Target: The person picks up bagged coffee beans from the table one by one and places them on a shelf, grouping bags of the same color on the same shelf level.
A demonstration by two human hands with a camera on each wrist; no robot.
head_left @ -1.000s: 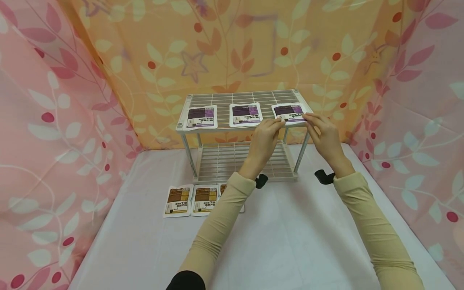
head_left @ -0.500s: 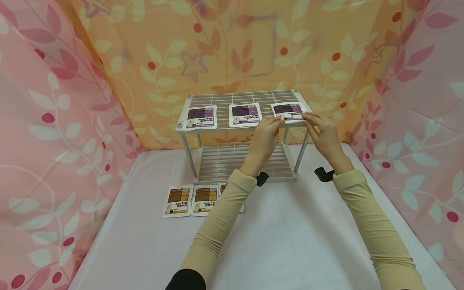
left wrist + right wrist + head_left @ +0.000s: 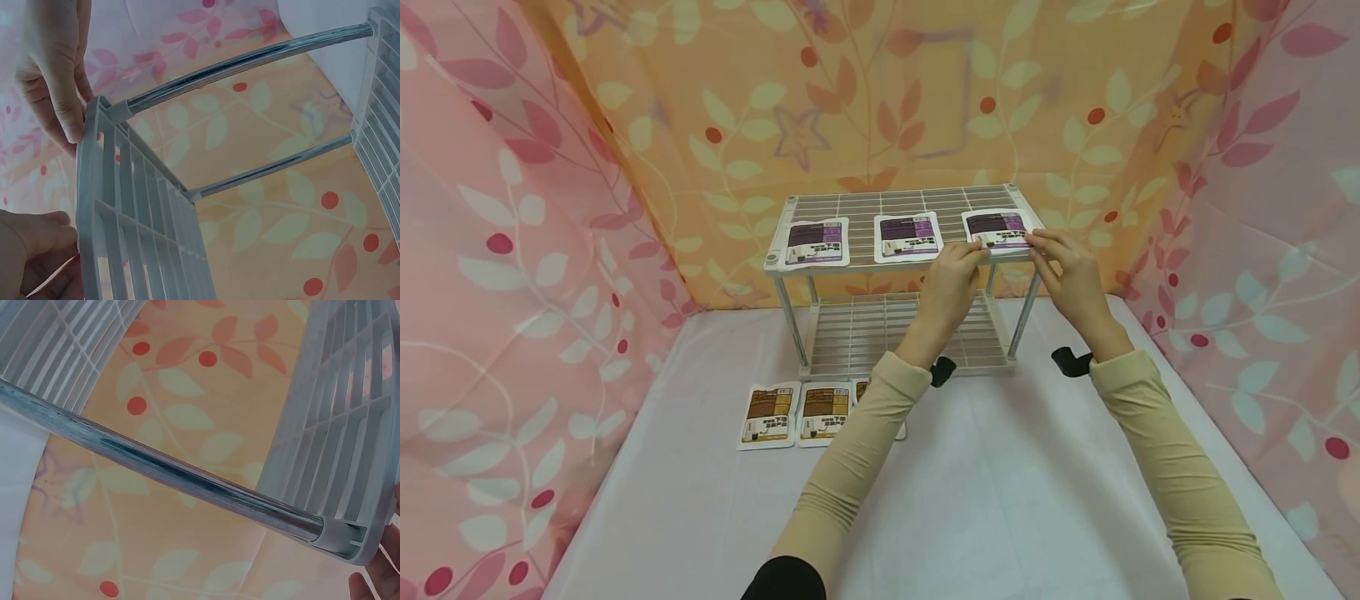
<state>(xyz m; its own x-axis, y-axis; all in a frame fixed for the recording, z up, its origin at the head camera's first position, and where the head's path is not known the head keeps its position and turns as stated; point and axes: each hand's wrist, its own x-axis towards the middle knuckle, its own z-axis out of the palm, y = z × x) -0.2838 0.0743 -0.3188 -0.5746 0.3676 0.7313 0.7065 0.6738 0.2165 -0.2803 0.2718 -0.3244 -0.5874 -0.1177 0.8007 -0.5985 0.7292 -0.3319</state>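
Three flat purple-and-white packets lie along the front of the upper shelf of a white rack [image 3: 902, 200]: a left packet [image 3: 817, 242], a middle packet [image 3: 908, 237] and a right packet [image 3: 997, 227]. At the right packet's lower left corner, my left hand [image 3: 951, 283] pinches its edge with thumb and fingertips. My right hand [image 3: 1070, 275] pinches the same packet near its lower right corner. From below, the left wrist view shows both hands at the shelf's front edge; the shelf hides the packet there. The right wrist view catches only some fingertips [image 3: 381, 562] by the shelf corner.
Several brown-and-white packets [image 3: 770, 414] lie in a row on the white cloth in front of the rack, partly covered by my left sleeve [image 3: 842, 475]. Metal legs [image 3: 1025, 317] join the rack's upper shelf to its slatted lower shelf [image 3: 850, 333]. Patterned curtains [image 3: 880, 100] enclose the table.
The right packet has shifted very slightly backward and lies straighter, with my right fingertips moving a little along with it. My left hand has stayed almost in place.
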